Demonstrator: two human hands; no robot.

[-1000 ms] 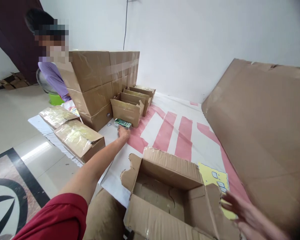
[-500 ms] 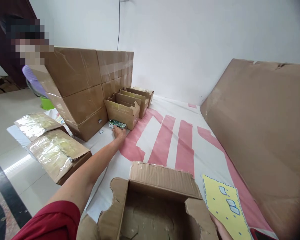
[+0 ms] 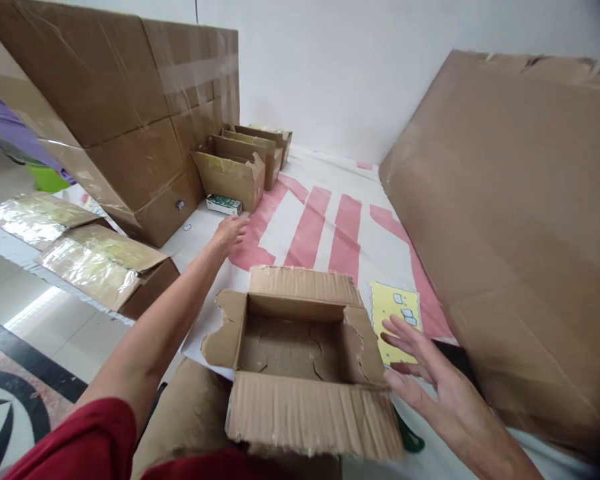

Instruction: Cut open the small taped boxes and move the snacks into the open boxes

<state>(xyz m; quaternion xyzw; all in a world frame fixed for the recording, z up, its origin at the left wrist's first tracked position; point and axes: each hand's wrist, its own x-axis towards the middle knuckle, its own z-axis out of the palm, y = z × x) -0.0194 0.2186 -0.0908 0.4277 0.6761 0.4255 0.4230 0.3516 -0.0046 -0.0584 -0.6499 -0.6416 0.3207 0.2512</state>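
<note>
My left hand (image 3: 230, 233) reaches out over the floor sheet with its fingers apart and nothing in them. Just beyond its fingertips lies a small green-and-white carton (image 3: 224, 205), against the foot of an open cardboard box (image 3: 233, 180). Close to my body is another open cardboard box (image 3: 307, 410), its torn flaps folded outward and its inside bare. My right hand (image 3: 440, 383) hovers at that box's right side, fingers spread and holding nothing. Below the hand, a yellow paper cutout (image 3: 380, 293) with blue shapes lies flat.
Tall stacked cardboard boxes (image 3: 115, 87) form a wall on the left. Two taped boxes (image 3: 95, 260) lie before it. A large cardboard panel (image 3: 520, 220) leans at the right. Pink stripes (image 3: 307, 227) mark the white sheet. Part of a person in purple (image 3: 5, 127) shows far left.
My left hand has let go of the green-and-white carton and drawn back. My right hand has come off the near box's side and opened. The view has tilted down.
</note>
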